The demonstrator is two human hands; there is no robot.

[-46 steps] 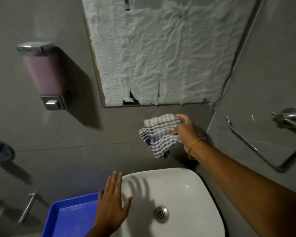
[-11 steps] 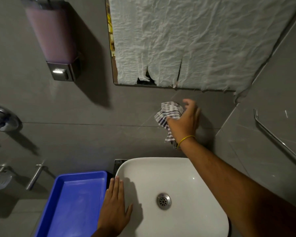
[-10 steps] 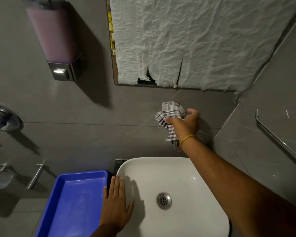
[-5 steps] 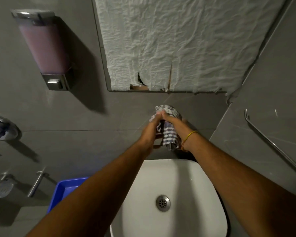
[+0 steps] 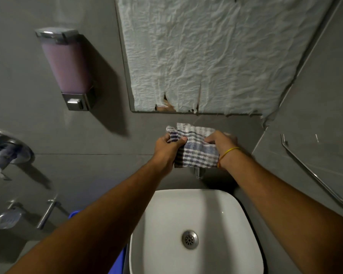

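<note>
A blue-and-white checked cloth (image 5: pixel 196 149) is stretched between both hands in front of the grey wall, above the white basin (image 5: pixel 166 224). My left hand (image 5: pixel 167 148) grips its left edge with curled fingers. My right hand (image 5: pixel 220 143), with a yellow band at the wrist, pinches its right edge. Below the cloth a bit of a metal tap (image 5: pixel 199 174) shows; most of it is hidden.
A mirror covered with crumpled white paper (image 5: pixel 216 56) hangs above. A pink soap dispenser (image 5: pixel 64 66) is on the wall at left. A metal rail (image 5: pixel 313 175) runs along the right wall. A blue tray (image 5: pixel 117 262) peeks out beside the basin, and metal fittings (image 5: pixel 6 151) sit far left.
My left hand left the basin rim and rose to the cloth. Both hands now hold the cloth and have pulled it open from a bunched wad.
</note>
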